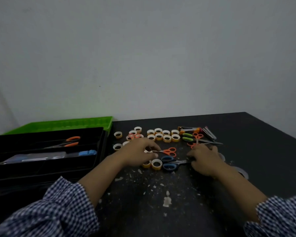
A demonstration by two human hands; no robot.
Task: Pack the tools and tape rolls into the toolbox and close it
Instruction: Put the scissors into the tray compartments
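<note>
Both forearms reach in from the near edge of the table (256, 134), sleeves (61, 207) of blue-and-white check pushed up toward the elbows. The left hand (140, 151) lies palm down near the middle of the table, knuckles up and fingers bent down. Its fingertips meet the blade tips of the small orange scissors (167, 151). The blur hides whether it pinches them or only touches them. These scissors lie with their long axis left to right, handles to the right.

The right hand (205, 159) sits just right of centre, palm down, with the wrist angled toward the near right corner. Its curled fingers and thumb close on the blades of the blue-handled scissors (169, 164). This pair also lies roughly left to right, but its handles point left, toward two tape rolls (154, 164) that stand just beside them.

More tape rolls (162, 135) cluster toward the far edge. To their right lie green-handled scissors (188, 136), another orange pair (197, 136) and some metal tools (209, 134).

The black toolbox (99, 151) stands open at the left edge, its green lid (67, 124) laid back toward the wall. Its tray holds orange-handled scissors (72, 141) and a blue-ended tool (85, 153), both lying lengthwise left to right. White scraps (167, 200) speckle the near part of the table.
</note>
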